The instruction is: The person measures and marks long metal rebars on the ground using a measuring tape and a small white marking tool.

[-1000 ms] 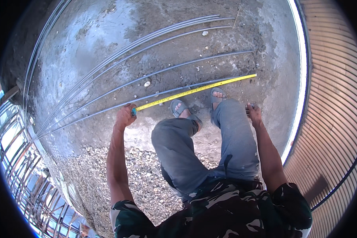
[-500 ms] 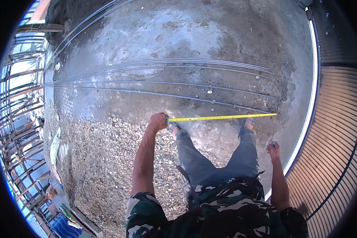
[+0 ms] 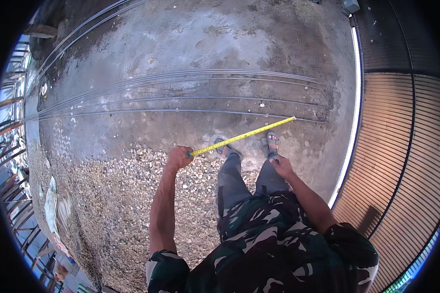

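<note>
My left hand [image 3: 180,157] grips the case end of a tape measure, whose body is mostly hidden by my fingers. Its yellow blade [image 3: 244,136] reaches out to the right and away from me, with the free tip close to the nearest of several thin grey metal rods [image 3: 181,110]. My right hand [image 3: 282,167] is closed in front of my right shin, apart from the tape. A small dark thing seems to poke out of its fingers, too small to name.
My sandalled feet [image 3: 273,141] stand on the rough concrete floor [image 3: 220,49]. Gravel [image 3: 117,205] covers the near left. Along the right runs a ribbed metal shutter or wall [image 3: 381,146] with a bright gap at its foot. More rods [image 3: 78,31] lie at the far left.
The tape's blade has swung so its tip points farther away and sits nearer the rods. My right hand has come inward from the right. My feet are closer together.
</note>
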A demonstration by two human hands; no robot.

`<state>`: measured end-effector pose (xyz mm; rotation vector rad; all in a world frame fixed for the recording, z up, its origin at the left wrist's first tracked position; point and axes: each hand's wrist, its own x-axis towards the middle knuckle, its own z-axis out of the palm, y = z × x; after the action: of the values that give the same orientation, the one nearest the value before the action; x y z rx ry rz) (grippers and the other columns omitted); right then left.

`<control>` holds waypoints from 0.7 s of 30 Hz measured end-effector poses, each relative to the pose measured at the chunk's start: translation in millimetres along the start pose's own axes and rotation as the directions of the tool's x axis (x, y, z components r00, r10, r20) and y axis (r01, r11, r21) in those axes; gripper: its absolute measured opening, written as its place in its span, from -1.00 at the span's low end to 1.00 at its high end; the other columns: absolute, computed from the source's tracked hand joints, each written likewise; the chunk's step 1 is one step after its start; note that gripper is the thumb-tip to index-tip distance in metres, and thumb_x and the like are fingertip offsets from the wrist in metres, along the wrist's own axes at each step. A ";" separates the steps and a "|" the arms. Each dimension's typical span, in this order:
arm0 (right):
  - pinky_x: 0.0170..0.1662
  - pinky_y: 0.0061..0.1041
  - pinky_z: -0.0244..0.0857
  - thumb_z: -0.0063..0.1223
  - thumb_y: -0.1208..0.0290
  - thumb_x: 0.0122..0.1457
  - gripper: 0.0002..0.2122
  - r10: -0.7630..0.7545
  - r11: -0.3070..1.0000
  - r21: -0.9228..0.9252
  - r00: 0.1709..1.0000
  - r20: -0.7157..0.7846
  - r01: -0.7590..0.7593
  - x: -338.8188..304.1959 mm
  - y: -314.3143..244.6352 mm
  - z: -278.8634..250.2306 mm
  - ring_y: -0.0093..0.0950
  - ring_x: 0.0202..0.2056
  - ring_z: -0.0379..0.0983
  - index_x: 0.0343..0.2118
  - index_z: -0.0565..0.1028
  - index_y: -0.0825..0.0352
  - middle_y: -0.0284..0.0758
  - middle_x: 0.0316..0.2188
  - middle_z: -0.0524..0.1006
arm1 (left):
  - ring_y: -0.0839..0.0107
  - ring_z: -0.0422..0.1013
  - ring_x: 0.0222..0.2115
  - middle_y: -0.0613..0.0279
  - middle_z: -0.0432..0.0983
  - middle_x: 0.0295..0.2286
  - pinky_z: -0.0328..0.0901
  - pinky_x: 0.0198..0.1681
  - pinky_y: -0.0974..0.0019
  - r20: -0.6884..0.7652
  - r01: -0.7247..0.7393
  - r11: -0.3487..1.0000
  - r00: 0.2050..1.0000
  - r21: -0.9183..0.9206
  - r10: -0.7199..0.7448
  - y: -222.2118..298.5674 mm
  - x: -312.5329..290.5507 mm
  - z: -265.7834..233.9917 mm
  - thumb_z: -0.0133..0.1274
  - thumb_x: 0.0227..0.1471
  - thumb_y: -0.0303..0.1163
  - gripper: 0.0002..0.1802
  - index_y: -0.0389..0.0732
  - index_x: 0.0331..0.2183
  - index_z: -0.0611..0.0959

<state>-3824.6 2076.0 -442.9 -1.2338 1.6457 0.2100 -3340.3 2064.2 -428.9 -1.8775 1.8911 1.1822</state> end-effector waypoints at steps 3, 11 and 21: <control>-0.20 -0.21 0.42 -0.12 -0.16 0.25 -0.46 0.282 0.636 0.666 0.921 0.270 -0.390 5.4 -66.9 31.8 -0.35 -0.25 0.56 -0.02 0.38 0.28 -0.26 -0.24 0.59 | 0.05 0.55 -0.34 0.04 0.62 -0.39 0.43 -0.23 0.10 0.065 0.011 0.976 0.998 -0.217 0.003 22.3 -23.3 0.7 0.19 -0.17 -0.12 -0.61 -0.02 -0.23 0.71; -0.23 -0.31 0.45 -0.11 0.05 0.33 -0.60 0.055 0.293 0.860 0.905 0.422 -0.419 3.0 -143.1 80.5 -0.36 -0.17 0.55 0.03 0.36 0.27 -0.22 -0.20 0.56 | 0.01 0.54 -0.24 -0.01 0.62 -0.31 0.41 -0.12 0.08 0.079 0.015 0.967 0.997 -0.253 0.005 97.1 -49.1 19.8 0.17 -0.10 -0.05 -0.56 -0.06 -0.17 0.69; -0.32 -0.34 0.42 -0.04 0.10 0.30 -0.72 0.403 0.306 0.952 0.908 -0.115 -0.015 43.9 -61.5 -27.0 -0.40 -0.34 0.50 -0.19 0.43 0.23 -0.34 -0.35 0.51 | 0.03 0.51 -0.18 -0.03 0.58 -0.23 0.38 -0.07 0.03 0.141 -0.010 0.992 0.990 -0.125 0.028 107.6 -72.8 -44.4 0.06 -0.10 -0.15 -0.58 -0.01 -0.14 0.66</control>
<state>-3790.3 2003.5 -440.2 -0.0845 1.7469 -0.8032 -3411.1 2072.7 -311.5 -1.7855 1.8009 1.4300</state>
